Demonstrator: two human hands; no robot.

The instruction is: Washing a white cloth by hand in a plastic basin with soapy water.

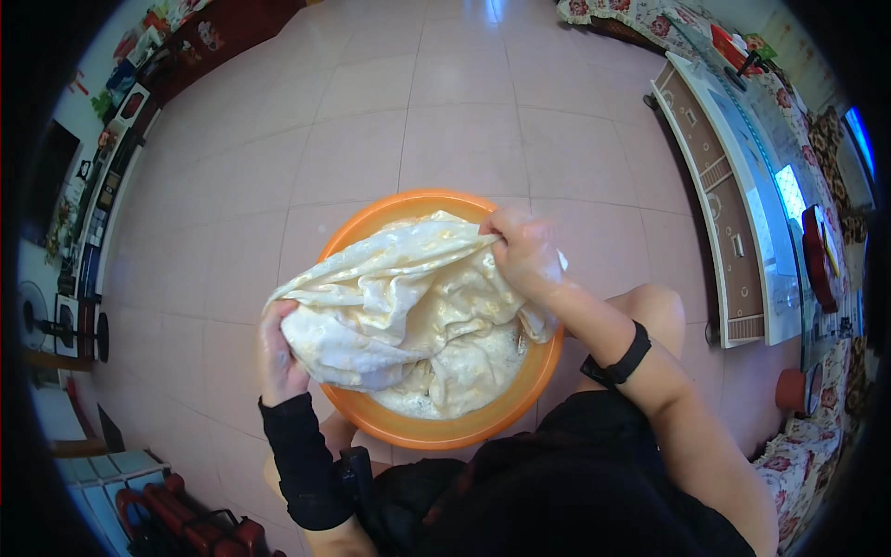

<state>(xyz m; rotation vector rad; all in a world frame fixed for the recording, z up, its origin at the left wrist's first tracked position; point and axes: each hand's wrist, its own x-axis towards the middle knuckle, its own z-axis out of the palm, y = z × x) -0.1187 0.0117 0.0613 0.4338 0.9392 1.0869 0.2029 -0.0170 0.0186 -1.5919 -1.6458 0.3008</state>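
A wet, pale cream cloth with faint yellowish spots is stretched between my two hands above an orange plastic basin. My left hand grips its left edge, just beyond the basin's rim. At the upper right, my right hand clutches a gathered fold, with white suds on the skin. The lower part of the cloth rests in foamy water inside the basin. Folds hide most of the basin's inside.
The basin stands on pink floor tiles between my bent knees. To the right is a wheeled coffee table with a glass top. A low cabinet lines the left wall, near a fan. Red bags lie at lower left.
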